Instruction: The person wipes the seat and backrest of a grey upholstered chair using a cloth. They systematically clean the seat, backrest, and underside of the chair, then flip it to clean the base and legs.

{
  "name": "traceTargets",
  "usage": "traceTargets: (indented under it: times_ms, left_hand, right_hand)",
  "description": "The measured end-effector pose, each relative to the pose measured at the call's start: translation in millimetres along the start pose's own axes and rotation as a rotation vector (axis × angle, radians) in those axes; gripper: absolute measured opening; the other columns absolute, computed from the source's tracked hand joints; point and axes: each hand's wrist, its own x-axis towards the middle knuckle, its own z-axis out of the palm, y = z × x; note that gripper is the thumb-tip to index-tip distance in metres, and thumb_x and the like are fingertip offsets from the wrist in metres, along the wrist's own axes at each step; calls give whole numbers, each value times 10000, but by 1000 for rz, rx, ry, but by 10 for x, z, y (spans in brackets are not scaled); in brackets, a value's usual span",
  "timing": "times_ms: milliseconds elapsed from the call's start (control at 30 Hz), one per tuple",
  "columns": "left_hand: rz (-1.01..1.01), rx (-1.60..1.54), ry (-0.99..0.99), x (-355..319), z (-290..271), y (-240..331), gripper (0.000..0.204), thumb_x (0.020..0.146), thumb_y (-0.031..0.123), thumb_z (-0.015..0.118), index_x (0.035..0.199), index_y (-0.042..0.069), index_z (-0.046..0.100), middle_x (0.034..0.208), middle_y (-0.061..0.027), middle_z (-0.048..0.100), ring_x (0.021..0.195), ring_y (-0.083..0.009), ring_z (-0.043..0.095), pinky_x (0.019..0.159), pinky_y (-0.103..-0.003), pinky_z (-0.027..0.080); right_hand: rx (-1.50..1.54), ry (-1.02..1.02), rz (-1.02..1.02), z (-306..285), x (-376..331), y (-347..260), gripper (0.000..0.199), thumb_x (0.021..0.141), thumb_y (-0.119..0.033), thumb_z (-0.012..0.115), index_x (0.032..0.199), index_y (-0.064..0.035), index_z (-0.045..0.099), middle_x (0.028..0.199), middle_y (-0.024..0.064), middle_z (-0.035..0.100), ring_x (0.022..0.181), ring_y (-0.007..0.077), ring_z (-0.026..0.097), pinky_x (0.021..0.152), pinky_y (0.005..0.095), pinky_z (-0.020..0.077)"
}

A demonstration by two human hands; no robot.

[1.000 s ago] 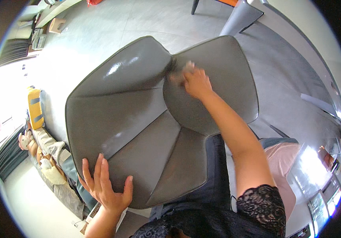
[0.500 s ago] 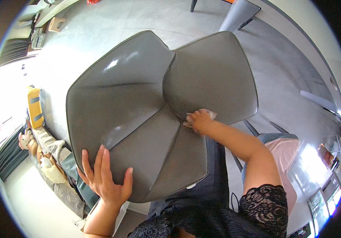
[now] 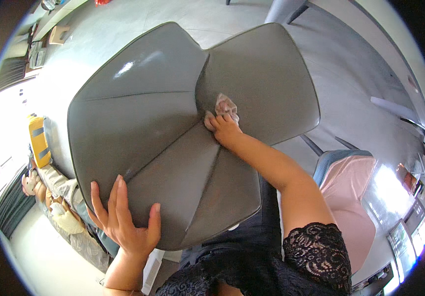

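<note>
Wiping in progress on a grey padded chair shell (image 3: 173,128), which fills the middle of the view and lies tilted toward the person. The right hand (image 3: 225,129) presses a small crumpled cloth (image 3: 226,106), pale with pinkish marks, into the seam where the far right panel meets the centre fold; its fingers are curled over the cloth, gripping it against the upholstery. The left hand (image 3: 126,224) is spread open on the near left edge of the shell, thumb hooked at the rim, bracing it rather than grasping anything loose.

The step in hand looks like cleaning along the central crease, with the cloth about midway down that seam. The next stroke would call for steady pressure on the cloth along the fold while the open hand keeps the shell from rocking.

A pink cushioned seat (image 3: 350,197) sits to the near right. Stuffed toys (image 3: 49,197), as best the bent rim of the view allows, lie on the floor at the left beside a yellow object (image 3: 38,140).
</note>
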Motion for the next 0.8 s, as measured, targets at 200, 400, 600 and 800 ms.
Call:
traceTargets:
  times_ms: [200, 400, 600, 800]
  left_hand:
    - [3, -52, 47, -39, -48, -2, 707, 734, 317, 740, 1355, 69, 510, 1282, -117, 606, 1377, -441, 329, 1083, -643, 98]
    - [37, -118, 121, -117, -20, -32, 672, 721, 316, 747, 1324, 96, 549, 1247, -75, 630, 1351, -400, 386, 1079, -653, 85]
    - [19, -34, 83, -61, -30, 46, 666, 738, 274, 747, 1341, 90, 532, 1247, -99, 633, 1358, -381, 389, 1105, -559, 162]
    - [-49, -61, 64, -80, 59, 22, 652, 690, 256, 765, 1290, 79, 583, 1196, -92, 648, 1340, -382, 409, 1102, -616, 112]
  right_hand:
    - [-66, -197, -125, -223, -1124, 361, 409, 862, -238, 583, 1249, -117, 631, 1399, 82, 472, 1191, 273, 479, 1009, 439, 356]
    - [-12, -253, 362, -1014, -1347, 958, 318, 870, -244, 629, 1185, -195, 642, 1178, 72, 605, 1079, 286, 581, 895, 426, 487]
    - [213, 23, 236, -769, 74, 659, 599, 868, -305, 612, 1409, -119, 436, 1203, 125, 580, 1141, 330, 541, 930, 456, 464]
    - [263, 70, 180, 169, -300, -126, 504, 894, -298, 547, 1366, -132, 483, 1267, 105, 552, 1212, 293, 489, 993, 478, 369]
